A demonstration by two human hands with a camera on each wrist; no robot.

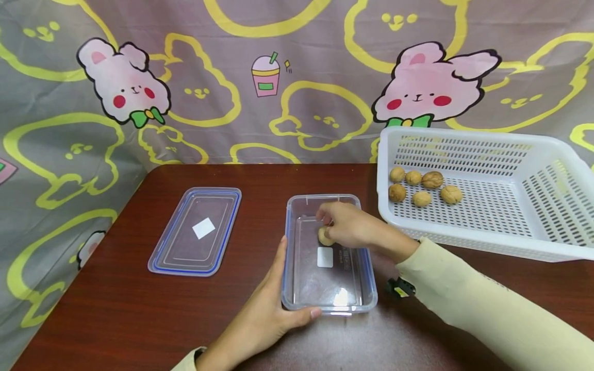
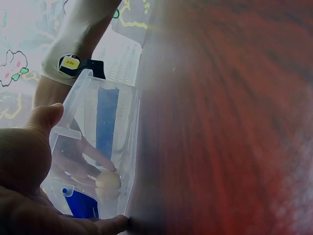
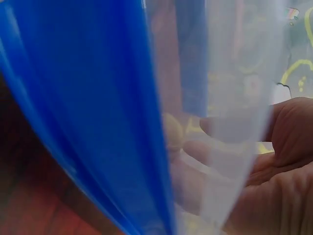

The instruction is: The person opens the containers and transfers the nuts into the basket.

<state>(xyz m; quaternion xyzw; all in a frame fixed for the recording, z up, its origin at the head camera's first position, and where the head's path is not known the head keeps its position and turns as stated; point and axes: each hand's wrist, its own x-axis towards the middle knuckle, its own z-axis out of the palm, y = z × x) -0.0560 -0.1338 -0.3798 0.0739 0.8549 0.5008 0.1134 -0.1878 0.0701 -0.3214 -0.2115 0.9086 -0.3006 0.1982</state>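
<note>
A clear plastic food container (image 1: 301, 288) with blue side strips stands on the table in front of me. My left hand (image 1: 266, 309) grips its near left corner, thumb over the front rim and fingers along the left wall. My right hand (image 1: 350, 224) reaches down inside it and holds a walnut (image 1: 326, 236) at its fingertips, close over the container's floor. In the left wrist view the walnut (image 2: 108, 184) shows through the clear wall with the fingertips right at it. Blurred behind the wall, the walnut (image 3: 172, 129) is partly covered in the right wrist view.
To the left lies a clear lid (image 1: 185, 252) with a blue seal and a white square. A white perforated basket (image 1: 487, 211) stands at the right, several walnuts (image 1: 421, 199) in its left end. A patterned curtain (image 1: 325, 67) hangs behind the table.
</note>
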